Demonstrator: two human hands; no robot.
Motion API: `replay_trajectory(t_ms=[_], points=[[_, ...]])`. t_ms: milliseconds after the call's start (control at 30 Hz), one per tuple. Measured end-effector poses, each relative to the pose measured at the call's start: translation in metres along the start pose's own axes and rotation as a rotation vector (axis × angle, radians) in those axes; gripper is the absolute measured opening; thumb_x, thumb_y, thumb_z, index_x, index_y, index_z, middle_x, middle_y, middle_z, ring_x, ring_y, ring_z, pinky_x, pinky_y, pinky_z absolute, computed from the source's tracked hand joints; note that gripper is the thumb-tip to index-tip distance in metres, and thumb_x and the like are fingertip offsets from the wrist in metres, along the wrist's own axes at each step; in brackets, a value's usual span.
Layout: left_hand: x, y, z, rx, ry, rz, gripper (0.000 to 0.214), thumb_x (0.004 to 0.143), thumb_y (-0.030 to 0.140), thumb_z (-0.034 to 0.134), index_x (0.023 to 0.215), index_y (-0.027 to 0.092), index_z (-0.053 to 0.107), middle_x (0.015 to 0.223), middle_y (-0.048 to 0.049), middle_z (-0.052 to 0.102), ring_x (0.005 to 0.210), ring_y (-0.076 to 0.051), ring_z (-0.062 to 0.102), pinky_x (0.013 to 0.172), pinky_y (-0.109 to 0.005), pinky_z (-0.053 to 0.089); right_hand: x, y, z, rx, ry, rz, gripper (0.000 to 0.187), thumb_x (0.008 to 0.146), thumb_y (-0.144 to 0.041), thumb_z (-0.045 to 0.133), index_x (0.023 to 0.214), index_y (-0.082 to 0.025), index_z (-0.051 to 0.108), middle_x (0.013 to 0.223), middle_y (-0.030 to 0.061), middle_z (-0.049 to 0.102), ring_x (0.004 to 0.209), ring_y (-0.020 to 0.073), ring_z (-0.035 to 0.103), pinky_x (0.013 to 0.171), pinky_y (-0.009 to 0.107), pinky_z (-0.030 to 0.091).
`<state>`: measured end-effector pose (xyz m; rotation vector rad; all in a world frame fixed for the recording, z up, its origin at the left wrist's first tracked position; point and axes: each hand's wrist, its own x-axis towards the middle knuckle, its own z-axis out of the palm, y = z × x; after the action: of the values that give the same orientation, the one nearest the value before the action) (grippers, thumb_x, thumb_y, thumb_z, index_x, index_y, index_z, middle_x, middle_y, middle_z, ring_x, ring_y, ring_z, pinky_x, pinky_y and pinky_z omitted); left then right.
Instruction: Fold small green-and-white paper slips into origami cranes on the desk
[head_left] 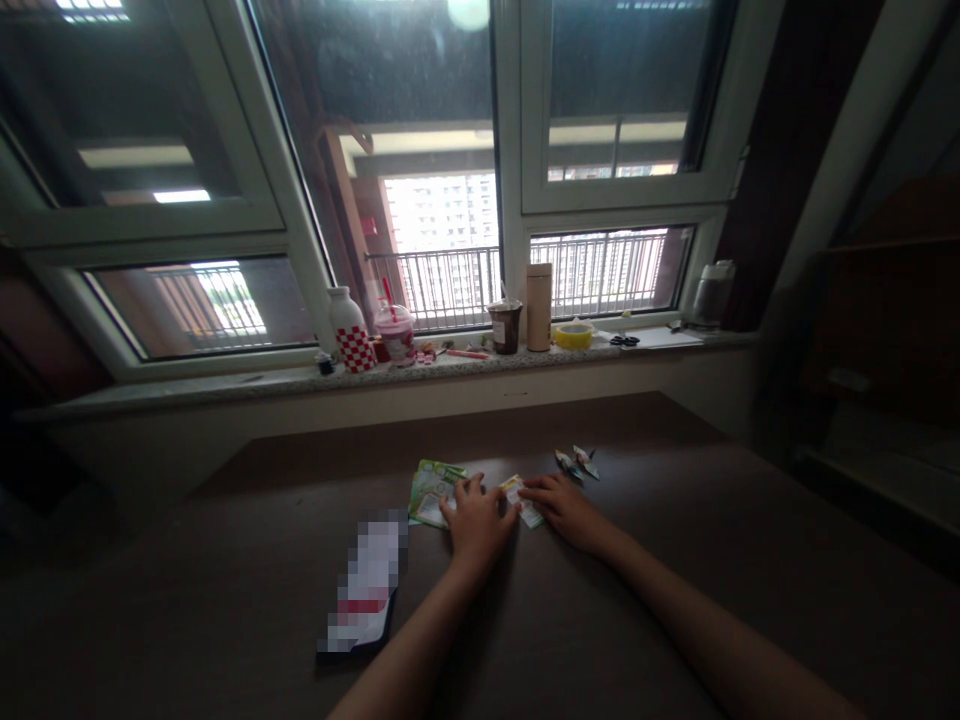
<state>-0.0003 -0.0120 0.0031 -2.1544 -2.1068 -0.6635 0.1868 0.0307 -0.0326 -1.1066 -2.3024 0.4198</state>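
Green printed cards or packets (429, 487) lie in an overlapping stack on the brown table. My left hand (478, 517) rests at their right side, fingers spread and fingertips on or just above them. Its thumb reaches toward a small white paper with yellow and green print (531, 514). On that paper's right edge lie the fingers of my right hand (564, 508), stretched out and pressing from above. Beyond the right hand are two small folded paper pieces with pointed ends (577, 463). Whether the white paper is folded, I cannot tell.
A phone (367, 590) with a blurred screen lies left of my left forearm. Along the windowsill stand a checkered white bottle (352, 330), a pink drink cup (395, 335), a dark drink cup (505, 327), a beige flask (538, 308), yellow tape (573, 336) and scissors (624, 341).
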Motion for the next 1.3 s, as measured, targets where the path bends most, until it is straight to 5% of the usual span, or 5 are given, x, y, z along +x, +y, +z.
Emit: replay_trajectory(t_ms=[800,1100,1300], points=[[0.002,0.004,-0.005,0.024,-0.078,-0.030,0.034,0.083,0.052,0.057,0.107,0.032,0.071,0.142,-0.0049,0.055,0.129,-0.034,0.041,0.105,-0.061,0.030,0.000,-0.003,0.000,0.051,0.047,0.035,0.036,0.091,-0.021,0.053,0.125,-0.021,0.064,0.132,0.0088,0.061,0.124,0.0241,0.050,0.110,0.041,0.037],[0.003,0.003,-0.003,0.029,-0.076,-0.035,0.032,0.082,0.052,0.059,0.103,0.032,0.072,0.144,-0.0059,0.053,0.131,-0.036,0.039,0.104,-0.065,0.028,0.007,0.006,0.000,0.177,0.135,0.096,0.019,0.089,-0.020,0.056,0.092,-0.017,0.075,0.114,0.0119,0.066,0.110,0.0223,0.060,0.102,0.037,0.044],[0.004,0.002,-0.002,0.031,-0.069,-0.031,0.034,0.081,0.054,0.060,0.103,0.032,0.072,0.145,-0.0070,0.052,0.136,-0.037,0.035,0.104,-0.068,0.027,0.011,0.011,0.000,0.157,0.139,0.160,0.017,0.084,-0.016,0.061,0.089,-0.017,0.078,0.112,0.0121,0.070,0.108,0.0240,0.062,0.101,0.038,0.044]])
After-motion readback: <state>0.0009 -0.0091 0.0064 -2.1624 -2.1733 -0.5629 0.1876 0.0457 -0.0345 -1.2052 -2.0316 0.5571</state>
